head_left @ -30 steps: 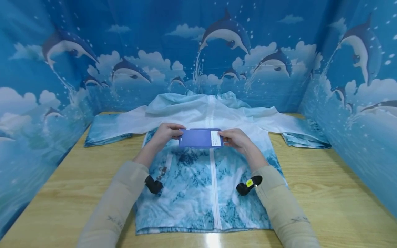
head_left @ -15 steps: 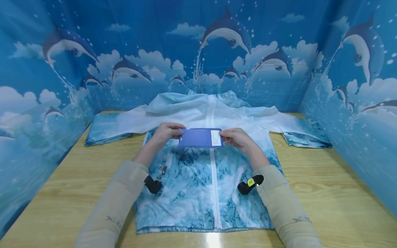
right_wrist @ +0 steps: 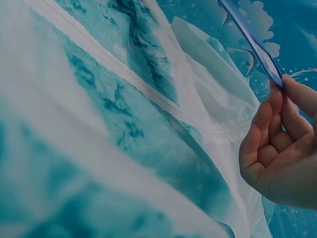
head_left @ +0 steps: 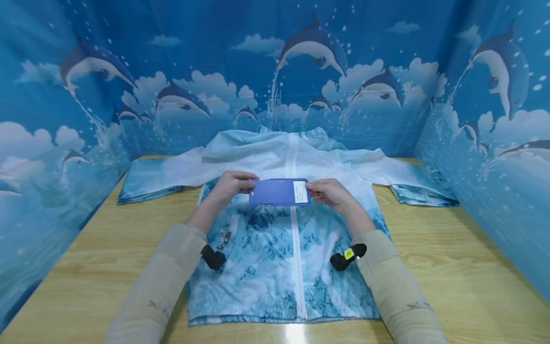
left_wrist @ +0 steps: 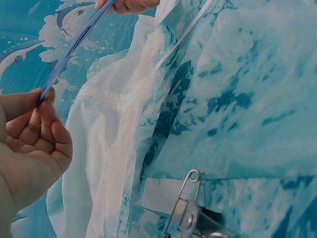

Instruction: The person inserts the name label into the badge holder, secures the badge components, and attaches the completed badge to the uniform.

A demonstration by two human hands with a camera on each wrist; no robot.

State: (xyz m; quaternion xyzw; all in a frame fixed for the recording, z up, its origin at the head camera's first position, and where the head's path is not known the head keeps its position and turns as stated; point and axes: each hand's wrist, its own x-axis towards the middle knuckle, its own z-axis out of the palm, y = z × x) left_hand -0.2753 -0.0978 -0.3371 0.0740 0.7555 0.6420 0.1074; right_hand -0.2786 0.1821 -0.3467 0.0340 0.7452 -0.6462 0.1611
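Observation:
Between my hands is a flat purple card holder (head_left: 275, 192), with a white printed label (head_left: 300, 191) at its right end. My left hand (head_left: 230, 188) pinches its left end between thumb and fingers. The other end is pinched by my right hand (head_left: 331, 193). Both wrist views show the card holder (left_wrist: 69, 54) edge-on, raised over a blue and white zip jacket (head_left: 266, 267) spread out on the table. A metal clip with a safety pin (left_wrist: 185, 208) lies by a white strip on the jacket, on the left side in the head view.
The jacket's sleeves (head_left: 146, 179) reach out to both sides, their ends folded. Wood-look tabletop (head_left: 429, 248) shows left and right of the jacket. Dolphin-print curtains (head_left: 275, 62) enclose the back and sides. A black wrist camera (head_left: 213, 258) is strapped to each forearm.
Hardly anything differs. The card holder and both hands have shifted very slightly to the right, and the grip on both ends is the same.

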